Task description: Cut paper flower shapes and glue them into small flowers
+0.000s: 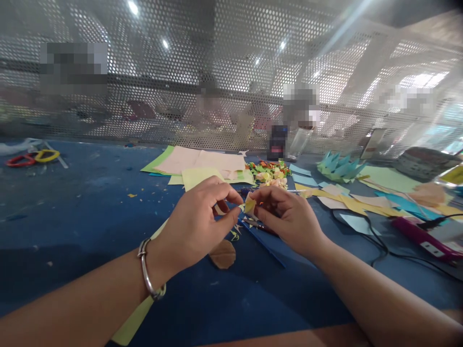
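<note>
Between the thumb and fingers of my right hand (pixel 289 214) is a small curled piece of pale yellow paper (pixel 250 203). My left hand (pixel 202 219) is just to its left, thumb and index fingertip nearly together in a pinch; anything between them is too small to make out. Below the hands, a brown paper disc (pixel 223 254) lies on the blue table (pixel 202 303). A thin blue stick (pixel 265 248) slants beneath my right hand, by small paper scraps (pixel 235 235). Dark-handled scissors or a similar tool (pixel 256 224) are partly hidden there.
Stacked paper sheets (pixel 202 162) lie behind my hands, beside a heap of coloured paper bits (pixel 273 173). A blue-green spiky paper piece (pixel 340 166), paper strips (pixel 356 202) and a purple power strip (pixel 427 238) with cables are right. Scissors (pixel 47 155) lie far left. A perforated screen (pixel 231 111) stands behind.
</note>
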Motion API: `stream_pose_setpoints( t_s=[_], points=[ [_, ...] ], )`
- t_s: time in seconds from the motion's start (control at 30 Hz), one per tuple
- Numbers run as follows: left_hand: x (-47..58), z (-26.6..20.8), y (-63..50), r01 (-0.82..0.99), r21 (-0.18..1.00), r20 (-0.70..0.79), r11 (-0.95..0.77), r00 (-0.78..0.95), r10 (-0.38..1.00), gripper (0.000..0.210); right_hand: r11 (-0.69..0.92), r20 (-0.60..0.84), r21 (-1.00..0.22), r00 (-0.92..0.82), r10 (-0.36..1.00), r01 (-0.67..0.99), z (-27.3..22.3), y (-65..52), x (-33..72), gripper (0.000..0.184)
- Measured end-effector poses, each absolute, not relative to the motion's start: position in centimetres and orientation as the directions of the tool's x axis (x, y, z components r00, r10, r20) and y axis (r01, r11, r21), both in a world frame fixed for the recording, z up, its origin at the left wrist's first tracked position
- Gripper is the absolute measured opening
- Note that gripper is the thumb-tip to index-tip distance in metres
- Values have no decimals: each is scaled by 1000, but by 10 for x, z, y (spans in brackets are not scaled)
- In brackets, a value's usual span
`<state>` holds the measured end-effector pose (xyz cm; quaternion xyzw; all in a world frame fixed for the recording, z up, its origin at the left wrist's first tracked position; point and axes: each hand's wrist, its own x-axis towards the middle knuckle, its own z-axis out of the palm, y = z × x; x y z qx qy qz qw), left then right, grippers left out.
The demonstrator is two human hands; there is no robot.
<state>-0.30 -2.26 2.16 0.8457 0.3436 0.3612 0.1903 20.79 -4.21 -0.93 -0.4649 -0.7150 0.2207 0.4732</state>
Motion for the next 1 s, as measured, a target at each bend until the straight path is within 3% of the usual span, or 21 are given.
stream_pose_setpoints(
  t_s=[1.0],
  points=[
    [-1,20,-25,477,550,507,-685,461,728,7,479,485,-747,-114,867,461,-7,-43,206,14]
  ],
)
